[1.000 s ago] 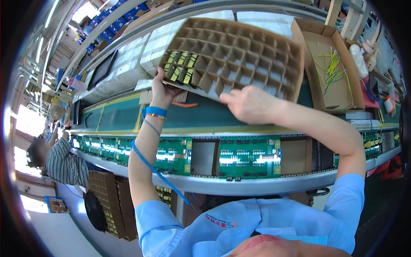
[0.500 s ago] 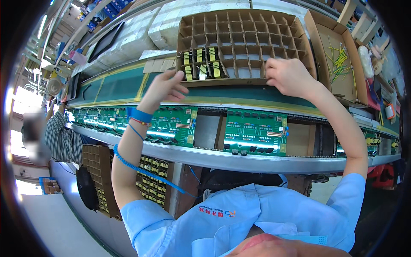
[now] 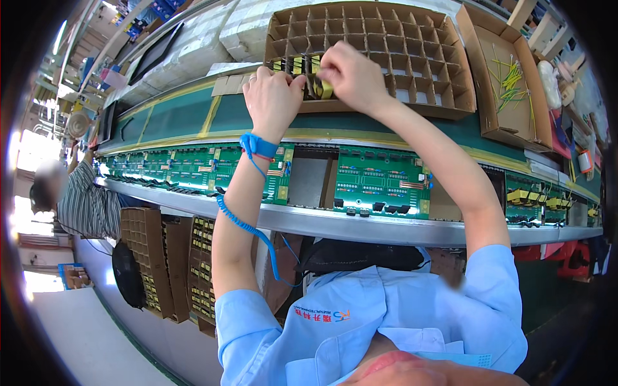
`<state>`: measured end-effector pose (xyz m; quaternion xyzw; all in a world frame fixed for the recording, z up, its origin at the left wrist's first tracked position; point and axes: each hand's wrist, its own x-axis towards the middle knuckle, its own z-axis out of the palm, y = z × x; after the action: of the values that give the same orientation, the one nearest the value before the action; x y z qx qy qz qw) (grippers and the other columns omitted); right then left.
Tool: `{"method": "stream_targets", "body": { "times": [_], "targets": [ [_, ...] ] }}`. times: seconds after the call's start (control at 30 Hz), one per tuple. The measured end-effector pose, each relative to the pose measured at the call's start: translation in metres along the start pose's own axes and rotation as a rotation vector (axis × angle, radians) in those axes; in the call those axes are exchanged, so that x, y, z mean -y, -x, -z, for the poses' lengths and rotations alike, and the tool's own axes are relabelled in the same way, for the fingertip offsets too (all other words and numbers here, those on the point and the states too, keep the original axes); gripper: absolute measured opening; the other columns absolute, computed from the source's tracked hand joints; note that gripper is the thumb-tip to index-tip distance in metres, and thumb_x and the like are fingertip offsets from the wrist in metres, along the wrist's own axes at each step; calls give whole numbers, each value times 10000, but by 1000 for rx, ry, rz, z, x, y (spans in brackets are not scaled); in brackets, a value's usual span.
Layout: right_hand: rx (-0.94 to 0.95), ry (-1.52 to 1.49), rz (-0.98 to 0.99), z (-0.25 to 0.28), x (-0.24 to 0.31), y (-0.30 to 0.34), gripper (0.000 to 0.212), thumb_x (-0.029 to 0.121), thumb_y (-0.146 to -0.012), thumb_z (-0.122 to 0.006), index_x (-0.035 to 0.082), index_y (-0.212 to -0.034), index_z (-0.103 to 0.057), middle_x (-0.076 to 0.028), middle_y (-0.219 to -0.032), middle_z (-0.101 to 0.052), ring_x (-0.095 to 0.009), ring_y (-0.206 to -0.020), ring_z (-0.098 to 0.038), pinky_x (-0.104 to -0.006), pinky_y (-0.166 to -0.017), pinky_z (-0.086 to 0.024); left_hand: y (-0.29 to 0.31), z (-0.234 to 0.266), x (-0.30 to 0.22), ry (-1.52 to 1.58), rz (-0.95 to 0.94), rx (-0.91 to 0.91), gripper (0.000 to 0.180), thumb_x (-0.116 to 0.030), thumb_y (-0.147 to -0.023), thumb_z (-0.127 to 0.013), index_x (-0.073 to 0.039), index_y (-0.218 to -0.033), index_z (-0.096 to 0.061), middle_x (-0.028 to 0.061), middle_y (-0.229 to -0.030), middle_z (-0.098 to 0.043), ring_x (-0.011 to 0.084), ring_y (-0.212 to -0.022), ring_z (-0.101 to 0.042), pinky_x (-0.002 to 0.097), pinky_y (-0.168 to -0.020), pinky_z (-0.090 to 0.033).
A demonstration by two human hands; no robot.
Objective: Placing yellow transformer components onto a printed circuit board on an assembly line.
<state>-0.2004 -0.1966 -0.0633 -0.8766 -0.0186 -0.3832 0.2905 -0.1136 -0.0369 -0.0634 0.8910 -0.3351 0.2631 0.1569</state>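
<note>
A cardboard box (image 3: 418,106) with a grid of dividers lies at the far side of the bench, and several yellow-and-black transformers (image 3: 297,65) stand in its near left cells. My right hand (image 3: 356,76) reaches over these cells, its fingers closed on a yellow transformer (image 3: 326,89). By the box's near left corner is my left hand (image 3: 271,103), wearing a blue wrist strap (image 3: 259,145) with a coiled cord. Its fingers curl forward and what they hold, if anything, is hidden. Nearer to me, green circuit boards (image 3: 380,180) sit in a row along the metal rail.
An open carton (image 3: 508,122) with yellow-green wires (image 3: 512,82) stands right of the divided box. White foam blocks (image 3: 248,38) line the back. Below the rail at left are more divided boxes (image 3: 138,235) of transformers. A person in a striped top (image 3: 90,202) is at far left.
My right hand has moved left from the box's near right part to the transformers and closed on one. My left hand has shifted slightly right and up, its fingers now curled.
</note>
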Motion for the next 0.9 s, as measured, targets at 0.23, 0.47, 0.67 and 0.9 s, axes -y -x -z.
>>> {"method": "stream_targets", "body": {
  "times": [0.23,0.47,0.67,0.9],
  "targets": [
    [67,-298,-82,114,17,21,97,112,-974,-581,37,-1013,-628,5,-927,-586,-49,-884,-548,-217,-748,-471,-10,-13,-8,74,-33,-40,284,-365,-839,-692,-84,-808,-720,116,-933,-650,318,-926,-622,441,-822,-440],
    [-32,60,-127,166,-6,86,178,188,-1014,-542,30,-931,-546,-9,-894,-694,-41,-686,-503,-209,-625,-428,-19,8,-7,369,207,-94,265,-335,-988,-525,-84,-966,-608,120,-941,-713,367,-902,-663,469,-770,-498],
    [-112,417,19,162,-36,126,101,145,-924,-640,83,-917,-561,-23,-758,-603,-214,-649,-609,-307,-539,-475,-15,15,-12,197,-9,-118,236,-299,-1022,-471,-68,-1046,-511,179,-938,-694,440,-847,-645,509,-700,-494],
    [-96,530,47,159,-50,140,241,105,-890,-679,117,-1126,-635,-15,-825,-639,-197,-827,-641,-308,-593,-523,2,9,-25,-5,3,-59,151,-251,-1017,-480,-125,-1095,-510,154,-907,-676,401,-737,-659,487,-543,-519]
  ]
}}
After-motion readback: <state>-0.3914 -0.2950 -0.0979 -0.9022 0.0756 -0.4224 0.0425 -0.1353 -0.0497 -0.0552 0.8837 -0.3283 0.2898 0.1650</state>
